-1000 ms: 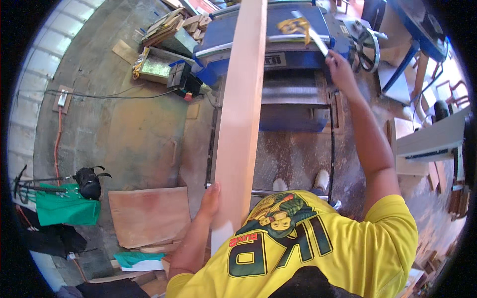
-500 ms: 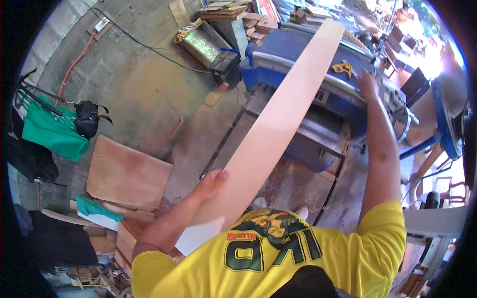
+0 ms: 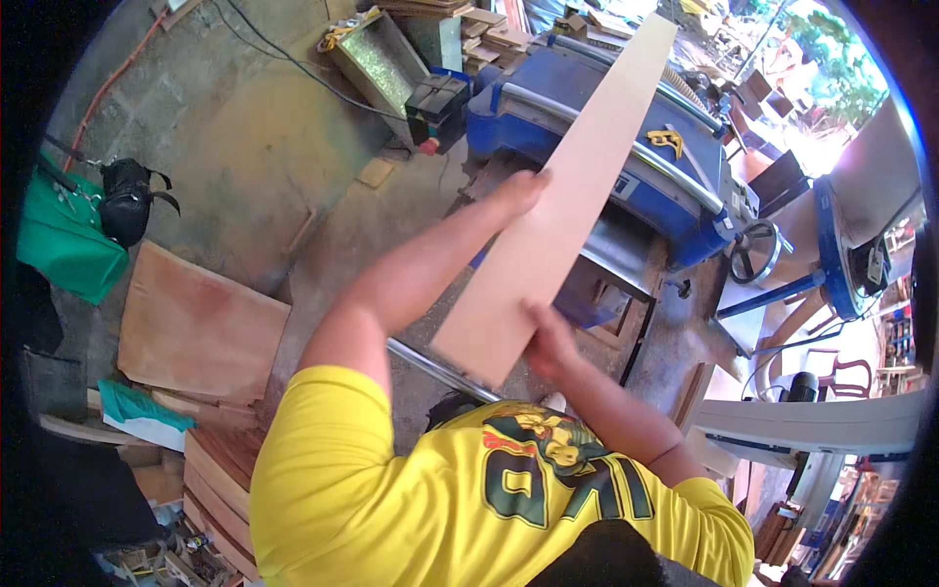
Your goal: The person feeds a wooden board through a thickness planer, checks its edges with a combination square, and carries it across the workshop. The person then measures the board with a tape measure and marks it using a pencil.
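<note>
A long, pale wooden board [image 3: 587, 181] slants away from my body toward the far right. Its far end lies over a blue woodworking machine [image 3: 558, 88] with metal rollers on top. My left hand [image 3: 520, 194] is closed on the board's left edge, about midway along. On the opposite edge, closer to the near end, my right hand [image 3: 550, 342] grips it too, thumb on the upper face and fingers out of sight beneath. A yellow tool [image 3: 667, 143] rests on the machine, just right of the board.
A handwheel [image 3: 758, 249] sticks out at the machine's right side. Left of the machine is a control box with a red button [image 3: 429, 146]. A brown sheet [image 3: 201, 323] lies on the floor at left, near a green bag [image 3: 67, 240]. A black cable [image 3: 293, 64] crosses the floor.
My right hand has come back from the machine and taken hold of the board's right edge. My left hand has moved farther up the left edge. The board's near end has shifted away from me.
</note>
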`<state>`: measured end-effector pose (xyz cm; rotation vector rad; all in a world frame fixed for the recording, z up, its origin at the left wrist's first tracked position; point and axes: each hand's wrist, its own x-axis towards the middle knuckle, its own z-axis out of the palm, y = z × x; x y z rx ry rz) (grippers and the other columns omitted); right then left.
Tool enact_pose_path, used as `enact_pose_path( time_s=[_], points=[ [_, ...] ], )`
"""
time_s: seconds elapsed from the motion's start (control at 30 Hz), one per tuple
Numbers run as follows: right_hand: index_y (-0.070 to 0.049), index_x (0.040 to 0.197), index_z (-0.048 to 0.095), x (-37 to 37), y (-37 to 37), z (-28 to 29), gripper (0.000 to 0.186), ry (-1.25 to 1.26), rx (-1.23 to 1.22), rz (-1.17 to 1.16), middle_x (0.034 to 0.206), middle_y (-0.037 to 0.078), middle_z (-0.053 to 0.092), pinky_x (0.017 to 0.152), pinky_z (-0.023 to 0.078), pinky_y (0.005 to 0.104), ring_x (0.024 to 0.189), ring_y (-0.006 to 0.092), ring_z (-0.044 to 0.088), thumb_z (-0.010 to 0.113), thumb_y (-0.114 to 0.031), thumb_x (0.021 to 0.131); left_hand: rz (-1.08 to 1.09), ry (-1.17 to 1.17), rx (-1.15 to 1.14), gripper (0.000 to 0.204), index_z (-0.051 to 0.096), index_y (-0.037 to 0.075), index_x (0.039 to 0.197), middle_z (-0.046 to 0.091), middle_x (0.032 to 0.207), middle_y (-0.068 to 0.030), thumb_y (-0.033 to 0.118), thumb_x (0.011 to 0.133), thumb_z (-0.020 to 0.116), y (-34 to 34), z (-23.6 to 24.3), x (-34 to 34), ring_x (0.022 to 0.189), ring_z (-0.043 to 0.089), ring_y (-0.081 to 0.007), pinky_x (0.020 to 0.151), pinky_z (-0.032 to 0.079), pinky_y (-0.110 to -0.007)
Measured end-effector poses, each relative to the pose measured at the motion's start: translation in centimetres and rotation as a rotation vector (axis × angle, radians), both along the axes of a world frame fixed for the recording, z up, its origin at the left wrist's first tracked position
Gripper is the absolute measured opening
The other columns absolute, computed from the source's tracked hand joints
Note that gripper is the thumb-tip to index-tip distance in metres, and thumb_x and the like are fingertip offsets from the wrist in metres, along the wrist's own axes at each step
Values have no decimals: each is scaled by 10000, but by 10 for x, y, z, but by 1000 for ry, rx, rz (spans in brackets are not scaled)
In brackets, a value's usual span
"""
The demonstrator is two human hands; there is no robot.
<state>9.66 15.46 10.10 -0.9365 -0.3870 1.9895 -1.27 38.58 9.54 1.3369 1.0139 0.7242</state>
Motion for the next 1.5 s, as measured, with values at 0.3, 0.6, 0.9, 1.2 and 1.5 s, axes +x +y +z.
enact_pose_path(
  time_s=[0.3,0.6,0.9,1.2,1.5],
  points=[
    [21,1269,462,48,50,43,561,-254,105,-296,1167,174,584,896,505,429,1044,292,608,612,-367,892,955,309,281,351,564,-65,1064,550,1147,-290,239,895,514,106,-85,-111,1046,551,-417,891,439,-448],
    [14,1248,486,49,34,34,558,-280,103,-266,1135,161,618,887,515,398,1002,270,633,618,-389,885,1008,-112,270,739,220,-200,1364,229,1465,-340,219,852,549,124,-137,-118,1416,178,-377,1161,141,-360],
    [13,1234,498,32,29,40,570,-293,106,-246,1093,156,622,830,540,403,958,262,642,627,-413,879,364,179,177,571,466,9,1344,472,1373,-188,344,892,562,83,-141,-181,1246,479,-294,1001,393,-356],
    [22,1263,460,43,-16,39,581,-263,184,-229,1135,165,601,868,528,408,979,259,636,629,-385,883,-291,-987,-492,658,418,-3,1345,564,1248,-143,538,982,328,-114,10,3,1118,569,-238,949,460,-387],
    [21,1289,462,69,-109,50,718,-179,-63,-286,1131,213,615,913,498,447,1004,316,637,663,-450,785,-187,-855,-440,612,421,-9,1320,564,1233,-161,501,991,342,-155,51,38,1106,581,-256,943,470,-407]
  ],
)
